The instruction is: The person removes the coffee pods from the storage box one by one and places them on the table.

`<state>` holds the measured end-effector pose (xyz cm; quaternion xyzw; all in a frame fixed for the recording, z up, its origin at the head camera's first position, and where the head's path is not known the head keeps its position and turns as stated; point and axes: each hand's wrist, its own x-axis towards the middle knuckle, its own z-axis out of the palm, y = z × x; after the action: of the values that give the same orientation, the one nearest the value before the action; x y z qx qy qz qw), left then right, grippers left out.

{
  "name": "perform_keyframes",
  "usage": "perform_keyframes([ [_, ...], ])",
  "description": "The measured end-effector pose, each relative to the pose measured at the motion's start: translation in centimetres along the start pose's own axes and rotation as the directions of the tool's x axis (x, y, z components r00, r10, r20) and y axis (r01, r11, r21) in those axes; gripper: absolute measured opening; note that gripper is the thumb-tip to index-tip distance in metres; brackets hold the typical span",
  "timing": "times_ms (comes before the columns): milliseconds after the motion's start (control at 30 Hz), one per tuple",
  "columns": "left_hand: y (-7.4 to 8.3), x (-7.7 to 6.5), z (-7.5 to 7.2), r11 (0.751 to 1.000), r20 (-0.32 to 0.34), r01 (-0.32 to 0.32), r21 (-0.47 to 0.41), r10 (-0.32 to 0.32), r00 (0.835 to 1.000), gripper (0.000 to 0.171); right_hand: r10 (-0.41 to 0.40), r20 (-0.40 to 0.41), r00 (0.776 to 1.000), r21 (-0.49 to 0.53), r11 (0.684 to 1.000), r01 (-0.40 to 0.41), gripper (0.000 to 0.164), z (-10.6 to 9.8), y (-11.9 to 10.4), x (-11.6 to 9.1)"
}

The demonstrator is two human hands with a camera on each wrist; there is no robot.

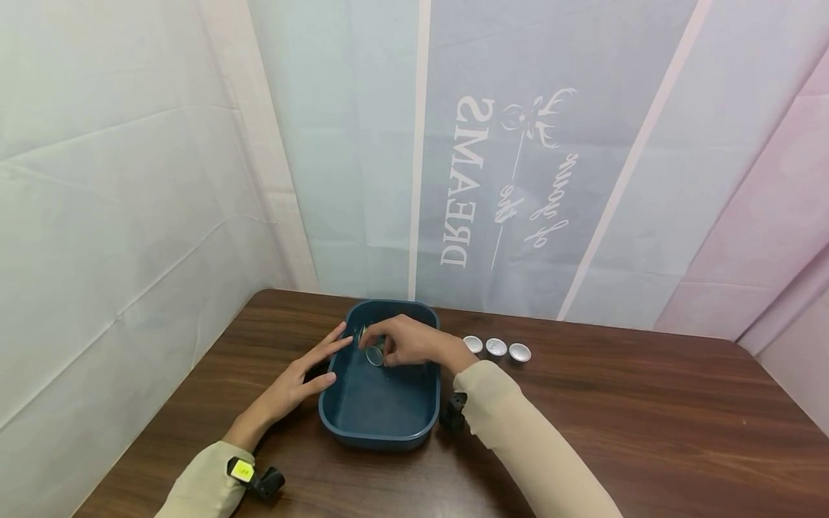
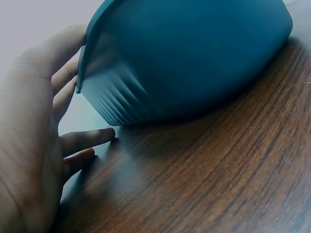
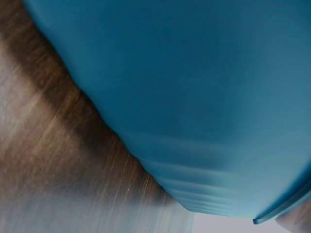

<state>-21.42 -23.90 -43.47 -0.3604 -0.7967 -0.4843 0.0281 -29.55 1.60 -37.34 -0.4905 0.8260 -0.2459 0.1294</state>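
Observation:
A deep blue plastic basin [image 1: 382, 410] stands on the wooden table. My left hand [image 1: 294, 388] lies along its left side, fingers spread and nearly straight, fingertips at the rim. From the left wrist, the same hand [image 2: 34, 126] shows beside the ribbed corner of the basin [image 2: 184, 58]. My right hand [image 1: 411, 341] reaches over the right rim into the basin, index finger and thumb bent about a small clear round container [image 1: 374, 356]. Another rimmed round piece [image 1: 361, 334] shows by the fingertips, partly hidden. The right wrist view is filled mostly by the basin's outer wall [image 3: 184, 97].
Three small white round cups or caps [image 1: 496, 347] stand in a row right of the basin, near the right forearm. The brown wooden table [image 1: 648, 424] stretches out to the right. Behind it hangs a printed curtain [image 1: 363, 144]; another pale cloth [image 1: 116, 216] borders the left.

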Motion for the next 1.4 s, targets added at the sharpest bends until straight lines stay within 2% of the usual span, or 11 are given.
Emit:
perform_keyframes([
  [400,-0.25,-0.11,0.01,1.0,-0.001,0.018,0.001,-0.018,1.0,0.056,0.047,0.037,0.998,-0.011,0.999,-0.047,0.032,0.07,-0.32,0.06],
  [800,-0.19,-0.01,0.03,1.0,-0.007,0.016,-0.001,-0.016,1.0,0.057,0.002,0.066,0.998,-0.039,0.999,0.001,0.026,0.16,-0.43,0.24],
  [1133,0.23,0.07,0.03,1.0,-0.008,0.019,-0.002,-0.019,1.0,0.057,0.003,0.078,0.997,-0.048,0.999,0.0,0.025,0.18,-0.34,0.18],
  [1400,0.1,-0.04,-0.03,1.0,-0.002,0.021,-0.009,-0.021,1.0,0.058,-0.045,0.072,0.996,-0.054,0.997,0.049,0.024,0.27,-0.24,0.24],
])
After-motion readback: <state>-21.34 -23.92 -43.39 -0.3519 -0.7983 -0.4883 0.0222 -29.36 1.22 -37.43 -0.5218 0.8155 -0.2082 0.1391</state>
